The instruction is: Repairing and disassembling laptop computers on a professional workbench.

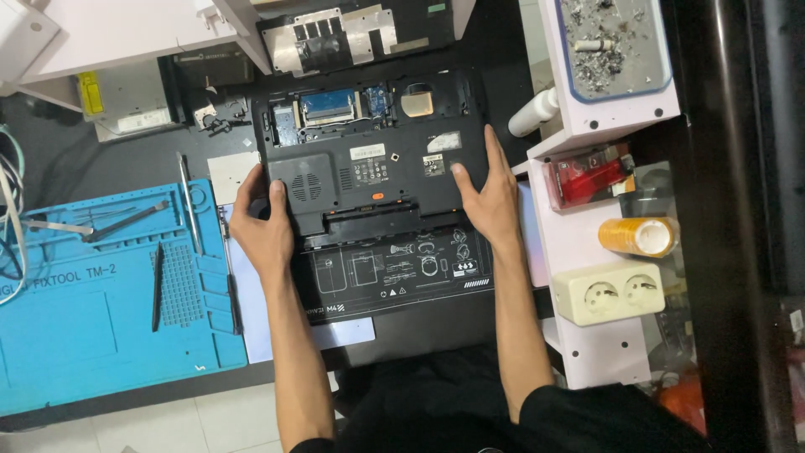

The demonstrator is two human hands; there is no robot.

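Observation:
A black laptop (369, 159) lies bottom-up on a dark printed mat (394, 273), with its access covers off and memory and chips exposed near the top. My left hand (262, 226) grips the laptop's left edge, thumb on the vent cover. My right hand (490, 189) rests on the right edge, fingers spread flat, thumb on the underside. Each hand holds one side of the laptop.
A blue repair mat (101, 310) with tweezers and a black pry tool (157, 285) lies at left. A removed cover panel (335, 38) sits above. At right stand a white bottle (534, 113), tape roll (639, 236), power socket block (608, 292) and ash tray (612, 42).

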